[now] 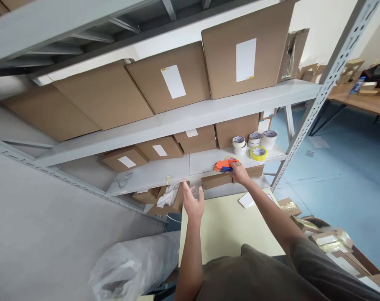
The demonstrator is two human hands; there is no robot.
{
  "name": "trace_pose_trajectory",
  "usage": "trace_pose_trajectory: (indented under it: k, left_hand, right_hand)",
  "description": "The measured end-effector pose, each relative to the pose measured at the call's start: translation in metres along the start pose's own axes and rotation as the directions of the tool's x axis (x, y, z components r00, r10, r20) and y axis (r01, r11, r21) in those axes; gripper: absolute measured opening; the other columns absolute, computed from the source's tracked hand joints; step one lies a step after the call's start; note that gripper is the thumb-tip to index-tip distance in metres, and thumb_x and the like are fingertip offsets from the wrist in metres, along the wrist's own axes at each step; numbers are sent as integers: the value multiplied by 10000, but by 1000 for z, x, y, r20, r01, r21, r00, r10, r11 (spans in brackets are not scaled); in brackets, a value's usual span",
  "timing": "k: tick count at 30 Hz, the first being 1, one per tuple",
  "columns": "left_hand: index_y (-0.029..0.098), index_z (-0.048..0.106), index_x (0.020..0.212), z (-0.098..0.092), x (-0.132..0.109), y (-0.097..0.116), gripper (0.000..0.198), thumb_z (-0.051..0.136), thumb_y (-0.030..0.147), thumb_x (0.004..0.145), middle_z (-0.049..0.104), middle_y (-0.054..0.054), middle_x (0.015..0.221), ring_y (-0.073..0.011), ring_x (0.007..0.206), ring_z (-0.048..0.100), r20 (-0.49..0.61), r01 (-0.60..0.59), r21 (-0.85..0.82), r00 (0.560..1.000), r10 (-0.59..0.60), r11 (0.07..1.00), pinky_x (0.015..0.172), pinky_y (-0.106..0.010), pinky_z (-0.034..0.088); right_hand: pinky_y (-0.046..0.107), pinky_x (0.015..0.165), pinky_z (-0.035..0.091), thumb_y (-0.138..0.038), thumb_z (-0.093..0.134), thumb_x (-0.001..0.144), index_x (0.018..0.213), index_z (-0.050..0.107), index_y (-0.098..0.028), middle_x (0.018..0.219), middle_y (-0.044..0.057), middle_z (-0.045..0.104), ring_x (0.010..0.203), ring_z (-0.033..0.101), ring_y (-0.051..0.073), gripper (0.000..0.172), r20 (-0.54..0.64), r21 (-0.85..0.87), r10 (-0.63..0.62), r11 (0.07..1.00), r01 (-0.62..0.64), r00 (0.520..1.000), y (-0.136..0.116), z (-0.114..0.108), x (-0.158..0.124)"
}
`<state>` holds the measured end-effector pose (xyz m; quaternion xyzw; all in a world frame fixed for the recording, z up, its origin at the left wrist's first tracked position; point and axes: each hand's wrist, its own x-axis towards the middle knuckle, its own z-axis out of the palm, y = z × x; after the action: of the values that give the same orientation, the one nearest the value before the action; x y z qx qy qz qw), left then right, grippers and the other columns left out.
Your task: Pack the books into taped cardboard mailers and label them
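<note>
My right hand (239, 172) reaches up to the lower shelf (164, 172) and is closed on an orange and blue tape dispenser (224, 165) lying at the shelf's front edge. My left hand (193, 202) hovers open below the shelf edge, fingers spread, holding nothing, just above a pale yellow table top (221, 228). A small cardboard box (219, 180) sits under my right hand, partly hidden by the shelf edge.
Rolls of tape (255, 142), one yellow, stand right of the dispenser. Brown cartons (174, 77) fill the upper shelf, smaller ones the lower. A white card (246, 200) lies on the table. A plastic-wrapped roll (136, 263) lies at lower left, flattened boxes (330, 240) at right.
</note>
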<state>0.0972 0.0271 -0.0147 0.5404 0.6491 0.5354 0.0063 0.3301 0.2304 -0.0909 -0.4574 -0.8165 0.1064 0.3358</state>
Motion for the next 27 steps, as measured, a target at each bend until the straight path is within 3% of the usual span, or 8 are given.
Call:
trace_pose_trajectory:
  k: [6,9,12,16,20,24,27]
  left_hand:
    - [277,363,1667,-7,-15,-8,695,578,441,1027,597,-178,1515,-244,1028,748,58,102,42,993,-104,994,813,-364,654]
    - [280,444,1624,-11,-25,-7,631,578,372,1015,662,-162,1412,-245,1001,750,67,146,51,987,-149,988,824,-377,654]
    - [284,519,1571,-17,-32,-9,563,562,338,1012,692,-141,1333,-226,976,748,57,161,91,984,-166,983,811,-359,655]
    - [266,603,1494,-28,-41,-20,489,545,338,1015,710,-137,1282,-230,1019,743,46,183,135,981,-191,974,818,-353,657]
    - [259,676,1401,-37,-55,-33,416,545,348,1016,720,-136,1322,-266,1149,720,71,200,203,973,-218,959,896,-395,648]
    - [261,702,1360,-48,-78,-49,388,553,330,1009,730,-112,1346,-274,1265,683,115,198,277,965,-237,940,1037,-438,601]
    - [267,704,1355,-59,-98,-60,388,553,287,998,741,-91,1340,-266,1278,677,119,219,338,955,-272,915,1121,-467,553]
  right_hand:
    - [488,1209,346,-166,739,844,1194,712,-145,1104,168,789,1119,712,316,351,133,-110,181,980,-167,975,22,19,71]
    - [525,1217,322,-153,718,831,1170,727,-138,1078,177,794,1154,687,326,340,165,-133,195,976,-174,967,30,32,87]
    - [572,1194,347,-216,680,858,1119,734,-161,1075,180,788,1195,639,343,272,99,-79,147,987,-140,984,36,43,89]
    - [593,1189,363,-253,667,840,1238,709,-167,1266,205,729,1282,567,377,409,-48,-3,124,992,-124,991,28,50,80]
    - [587,1127,461,-285,625,872,1384,655,-172,1397,193,666,1306,558,401,525,-43,118,12,993,-7,999,1,44,60]
    - [586,1157,482,-378,578,962,1456,622,-210,1450,157,650,1347,573,371,524,-24,302,-122,945,124,992,-29,46,16]
    - [603,1200,462,-441,564,1000,1513,585,-254,1541,138,598,1435,540,355,546,2,405,-139,906,126,990,-43,60,-33]
